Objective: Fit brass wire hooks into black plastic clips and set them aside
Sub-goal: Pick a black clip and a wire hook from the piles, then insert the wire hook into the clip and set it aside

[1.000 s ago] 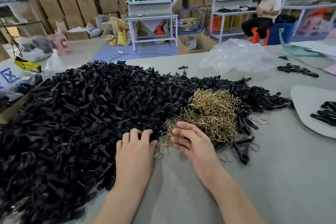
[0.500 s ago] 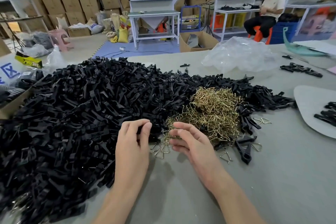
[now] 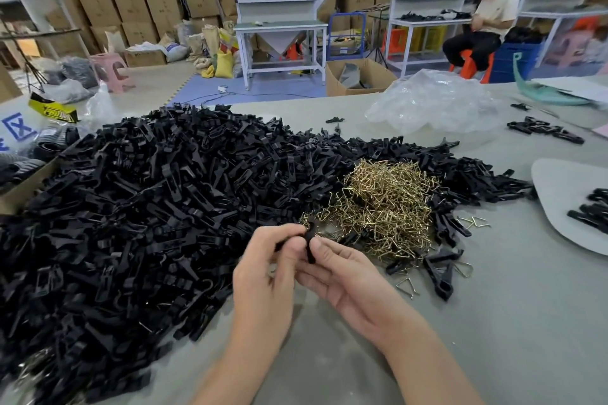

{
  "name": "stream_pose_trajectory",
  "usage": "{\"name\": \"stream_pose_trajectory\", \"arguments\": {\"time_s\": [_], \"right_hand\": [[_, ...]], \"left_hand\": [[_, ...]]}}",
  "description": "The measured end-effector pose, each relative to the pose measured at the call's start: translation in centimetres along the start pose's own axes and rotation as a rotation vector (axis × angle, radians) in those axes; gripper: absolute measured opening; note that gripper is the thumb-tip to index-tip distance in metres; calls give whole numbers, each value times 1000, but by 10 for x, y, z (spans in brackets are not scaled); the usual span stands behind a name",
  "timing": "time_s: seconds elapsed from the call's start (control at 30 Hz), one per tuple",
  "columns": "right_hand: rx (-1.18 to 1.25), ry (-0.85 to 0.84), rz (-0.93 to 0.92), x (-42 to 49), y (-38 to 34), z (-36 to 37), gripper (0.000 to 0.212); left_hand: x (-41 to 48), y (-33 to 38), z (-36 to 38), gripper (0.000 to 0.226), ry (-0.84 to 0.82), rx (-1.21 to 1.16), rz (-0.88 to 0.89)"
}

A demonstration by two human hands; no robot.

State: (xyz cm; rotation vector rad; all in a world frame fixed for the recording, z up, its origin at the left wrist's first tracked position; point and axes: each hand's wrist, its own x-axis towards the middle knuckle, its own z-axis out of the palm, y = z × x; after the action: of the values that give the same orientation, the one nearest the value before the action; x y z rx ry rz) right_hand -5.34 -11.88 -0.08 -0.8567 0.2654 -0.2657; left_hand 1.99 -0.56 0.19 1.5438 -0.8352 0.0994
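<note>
A big heap of black plastic clips (image 3: 158, 207) covers the left half of the grey table (image 3: 493, 339). Against its right side lies a smaller mound of brass wire hooks (image 3: 385, 207). In front of both, just above the table, my left hand (image 3: 266, 283) and my right hand (image 3: 348, 276) meet fingertip to fingertip. Together they pinch one black clip (image 3: 310, 245), held upright between thumbs and forefingers. Whether a hook sits in that clip is hidden by the fingers.
Loose clips (image 3: 441, 276) and single hooks (image 3: 406, 286) lie scattered right of my hands. A pale board (image 3: 559, 200) with several clips on it sits at the right edge. A crumpled clear bag (image 3: 434, 102) lies at the back. A seated person (image 3: 483, 26) works far behind.
Both hands have come off the piles and lifted toward each other. The left hand took a black clip, and both hands now pinch it between them.
</note>
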Motion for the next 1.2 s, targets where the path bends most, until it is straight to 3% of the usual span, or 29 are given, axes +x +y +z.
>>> {"name": "stream_pose_trajectory", "arguments": {"time_s": [0.1,0.23,0.5,0.63,0.73,1.0,1.2], "right_hand": [[-91,20,3,4,3,5,17],[-96,47,9,8,4,6,11],[-88,32,-15,17,12,-7,7],[-270,61,-74,18,18,-7,32],[-363,76,-68,18,17,-7,37],[-457,116,-170,17,9,0,9],[-459,148,-211,11,12,6,11]], "left_hand": [[5,-4,-4,17,119,-99,-222],[10,-11,-4,32,103,-125,-343],[7,-15,-2,22,0,-167,-406],[9,-18,-5,24,23,-158,-406],[11,-20,-6,24,-35,-134,-418],[16,-24,-5,24,4,-150,-442],[8,-19,-9,14,0,-258,-519]]}}
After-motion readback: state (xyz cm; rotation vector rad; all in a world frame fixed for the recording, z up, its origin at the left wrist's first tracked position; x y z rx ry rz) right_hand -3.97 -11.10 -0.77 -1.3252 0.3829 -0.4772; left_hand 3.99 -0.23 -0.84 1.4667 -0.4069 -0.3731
